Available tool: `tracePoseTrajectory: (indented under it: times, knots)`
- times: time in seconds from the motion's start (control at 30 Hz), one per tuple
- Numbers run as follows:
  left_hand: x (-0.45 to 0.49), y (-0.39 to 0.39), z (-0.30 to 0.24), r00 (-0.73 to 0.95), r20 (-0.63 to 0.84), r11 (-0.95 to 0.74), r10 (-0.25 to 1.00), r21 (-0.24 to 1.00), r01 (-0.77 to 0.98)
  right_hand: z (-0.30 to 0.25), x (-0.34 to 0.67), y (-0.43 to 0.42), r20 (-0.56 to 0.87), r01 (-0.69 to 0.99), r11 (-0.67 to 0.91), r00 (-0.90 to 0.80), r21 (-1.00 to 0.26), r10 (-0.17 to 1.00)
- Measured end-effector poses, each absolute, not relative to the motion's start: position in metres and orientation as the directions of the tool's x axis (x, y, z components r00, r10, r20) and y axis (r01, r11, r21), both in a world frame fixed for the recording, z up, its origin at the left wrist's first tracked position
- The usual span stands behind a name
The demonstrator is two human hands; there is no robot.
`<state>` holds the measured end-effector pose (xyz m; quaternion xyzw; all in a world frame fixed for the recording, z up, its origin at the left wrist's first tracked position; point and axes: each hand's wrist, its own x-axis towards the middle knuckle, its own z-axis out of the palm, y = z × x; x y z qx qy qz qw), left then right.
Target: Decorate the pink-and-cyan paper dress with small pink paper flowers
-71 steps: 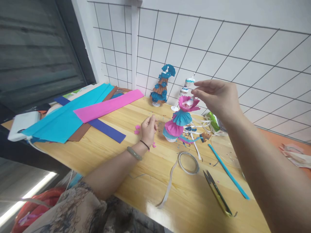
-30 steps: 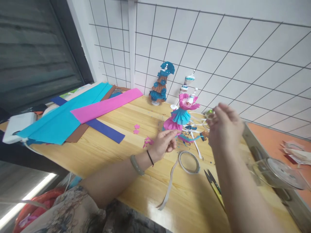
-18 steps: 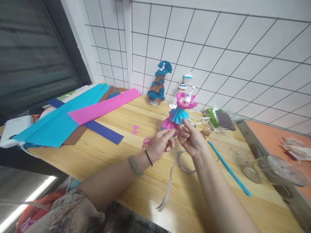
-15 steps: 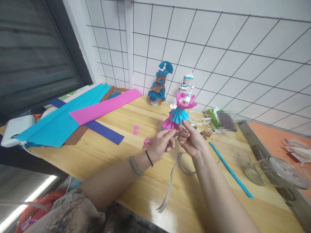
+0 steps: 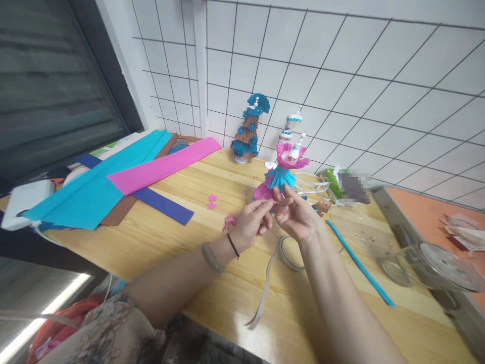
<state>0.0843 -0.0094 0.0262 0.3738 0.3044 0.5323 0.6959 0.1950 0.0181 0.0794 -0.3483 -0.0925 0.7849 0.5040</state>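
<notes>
In front of a crepe-paper figure [image 5: 281,178] with pink and light blue ruffles, my two hands meet at the fingertips. My left hand [image 5: 254,222] is closed in a pinch; whatever is between thumb and finger is too small to name. My right hand [image 5: 297,215] faces it with fingers curled inward, just below the blue ruffle. I cannot tell whether it touches the ruffle, nor what its fingers pinch. Below the hands lies a roll of pale tape [image 5: 291,255], its loose end trailing toward the table's front edge.
Left, crepe-paper strips in light blue [image 5: 87,187], pink [image 5: 166,164] and dark blue [image 5: 164,206] overlap. Pink paper flowers [image 5: 212,202] and scraps [image 5: 230,221] lie nearby. Behind stands a teal-and-brown ruffled figure [image 5: 248,131]. Right are a thin blue strip [image 5: 359,263] and a clear plastic container [image 5: 428,268].
My right hand's fingers have shifted slightly, lifting and spreading a little near the blue ruffle. My left hand keeps almost the same place and pinch.
</notes>
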Motion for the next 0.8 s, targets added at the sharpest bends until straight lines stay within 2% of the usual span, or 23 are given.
tracePoseTrajectory:
  times: [0.47, 0.8]
  knots:
    - [0.0827, -0.0079, 0.0269, 0.218, -0.013, 0.131, 0.976, 0.833, -0.537, 0.0802, 0.1866, 0.019, -0.457, -0.755, -0.424, -0.186, -0.5, 0.87]
    - [0.0828, -0.0079, 0.0266, 0.227, 0.008, 0.122, 0.974, 0.826, -0.551, 0.0754, 0.19, 0.0144, -0.431, -0.71, -0.418, -0.176, -0.568, 0.885]
